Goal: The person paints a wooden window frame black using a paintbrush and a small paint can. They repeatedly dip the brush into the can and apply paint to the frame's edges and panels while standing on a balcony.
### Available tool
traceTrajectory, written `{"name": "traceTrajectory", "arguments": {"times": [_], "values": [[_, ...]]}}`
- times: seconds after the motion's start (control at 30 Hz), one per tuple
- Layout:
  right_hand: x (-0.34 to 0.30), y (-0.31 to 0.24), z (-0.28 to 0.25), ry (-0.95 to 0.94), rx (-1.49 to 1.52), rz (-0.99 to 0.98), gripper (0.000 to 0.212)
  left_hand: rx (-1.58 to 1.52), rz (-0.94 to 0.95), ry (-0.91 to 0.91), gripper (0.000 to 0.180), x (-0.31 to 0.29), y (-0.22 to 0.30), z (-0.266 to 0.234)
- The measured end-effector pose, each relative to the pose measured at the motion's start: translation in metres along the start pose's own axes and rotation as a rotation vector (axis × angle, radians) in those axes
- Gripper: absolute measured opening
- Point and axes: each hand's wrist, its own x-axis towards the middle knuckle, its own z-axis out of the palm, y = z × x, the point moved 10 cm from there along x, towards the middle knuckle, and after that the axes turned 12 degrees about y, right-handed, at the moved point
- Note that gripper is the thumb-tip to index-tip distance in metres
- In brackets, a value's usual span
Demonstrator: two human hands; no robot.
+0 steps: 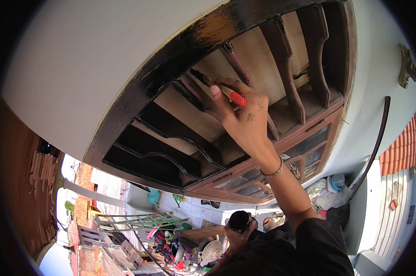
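My right hand [241,112] is raised and grips a paintbrush with a red handle [236,97]. Its dark bristles [199,77] press against a wooden slat of a louvred vent frame [171,60] above a window. The frame's upper arch and the left slats are coated black; the right slats [288,69] are still brown. A bead bracelet [273,172] circles my right wrist. My left hand [238,232] is low near my chest and holds a small dark round container [239,220].
A white wall [79,55] surrounds the vent. Below it runs a brown window frame with glass panes [304,158]. A dark pipe [378,133] curves down the right wall. Far below lie a green ladder [139,221], clutter and red roof tiles [401,149].
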Motion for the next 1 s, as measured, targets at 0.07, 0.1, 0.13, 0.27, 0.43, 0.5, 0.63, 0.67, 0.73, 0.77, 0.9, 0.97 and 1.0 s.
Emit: {"name": "traceTrajectory", "arguments": {"times": [0.07, 0.1, 0.13, 0.27, 0.43, 0.5, 0.63, 0.67, 0.73, 0.77, 0.9, 0.97, 1.0], "values": [[0.002, 0.001, 0.005, -0.005, 0.005, 0.025, 0.023, -0.016, -0.031, -0.003, 0.036, 0.0, -0.001, -0.001], [0.003, -0.001, 0.006, -0.015, 0.024, 0.059, 0.023, -0.025, -0.047, -0.005, 0.036, 0.0, -0.001, -0.001], [0.003, 0.0, 0.008, -0.028, 0.043, 0.093, 0.024, -0.024, -0.052, -0.001, 0.036, 0.0, -0.002, -0.002], [-0.002, 0.022, 0.013, -0.094, 0.174, 0.365, 0.027, -0.04, -0.077, 0.005, 0.035, -0.001, -0.001, -0.003], [-0.005, 0.027, 0.001, -0.128, 0.284, 0.495, 0.028, -0.069, -0.1, -0.022, 0.034, 0.0, -0.003, 0.002], [-0.009, 0.025, -0.007, -0.182, 0.32, 0.559, 0.031, -0.069, -0.095, -0.041, 0.033, 0.0, -0.005, 0.006], [-0.002, 0.014, -0.044, -0.167, 0.207, 0.407, 0.033, -0.033, -0.006, -0.058, 0.031, -0.001, -0.002, 0.008], [0.0, 0.012, -0.052, -0.14, 0.226, 0.411, 0.031, -0.025, 0.015, -0.065, 0.03, 0.0, 0.0, 0.009], [0.002, 0.009, -0.057, -0.107, 0.165, 0.342, 0.029, -0.025, 0.025, -0.069, 0.029, 0.0, 0.001, 0.012], [0.004, 0.008, -0.059, -0.086, 0.137, 0.308, 0.028, -0.03, 0.018, -0.071, 0.029, 0.001, 0.003, 0.013], [0.003, -0.01, -0.05, -0.066, 0.032, -0.043, 0.022, -0.036, 0.028, -0.04, 0.027, -0.003, 0.0, 0.006], [0.005, -0.018, -0.044, -0.035, 0.002, -0.073, 0.019, -0.062, 0.015, -0.015, 0.027, -0.005, -0.002, 0.004], [0.005, -0.019, -0.039, -0.047, -0.032, -0.086, 0.019, -0.076, 0.008, -0.003, 0.027, -0.005, -0.003, 0.003]]}}
